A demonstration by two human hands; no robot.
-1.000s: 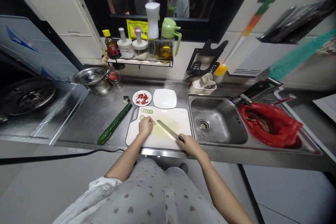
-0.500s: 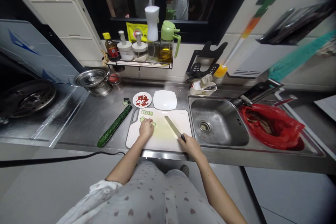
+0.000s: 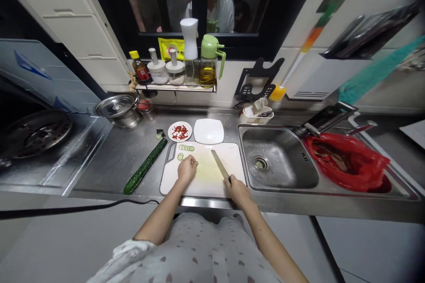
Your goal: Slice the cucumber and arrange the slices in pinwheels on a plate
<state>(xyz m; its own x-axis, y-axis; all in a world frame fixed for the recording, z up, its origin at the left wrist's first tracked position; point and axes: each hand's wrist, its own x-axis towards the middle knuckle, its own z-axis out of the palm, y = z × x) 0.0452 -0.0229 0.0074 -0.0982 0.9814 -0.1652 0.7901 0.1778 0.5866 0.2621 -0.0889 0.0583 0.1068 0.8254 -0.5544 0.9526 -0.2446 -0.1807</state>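
My right hand (image 3: 239, 191) grips the black handle of a kitchen knife (image 3: 219, 163), whose blade lies low over the white cutting board (image 3: 206, 185), pointing away and to the left. On the board's left side my left hand (image 3: 187, 169) has its fingers curled together round a cucumber slice (image 3: 196, 163), which shows partly at the fingertips. Another round slice (image 3: 180, 157) lies just left of those fingers. Behind them is an overlapping row of cucumber slices (image 3: 186, 147). A long whole-looking cucumber (image 3: 145, 166) rests on the steel counter left of the board.
Behind the board stand a plate of chopped red pieces (image 3: 179, 131) and a white plate (image 3: 209, 131). The sink (image 3: 279, 159) is at the right, with a red plastic bag (image 3: 347, 163) beyond it. A lidded pot (image 3: 118, 110) and a seasoning shelf (image 3: 179, 88) are farther back.
My left hand's fingers have drawn together round the slice at their tips. The knife stays in my right hand, its blade nearly unmoved. The whole view has shifted slightly.
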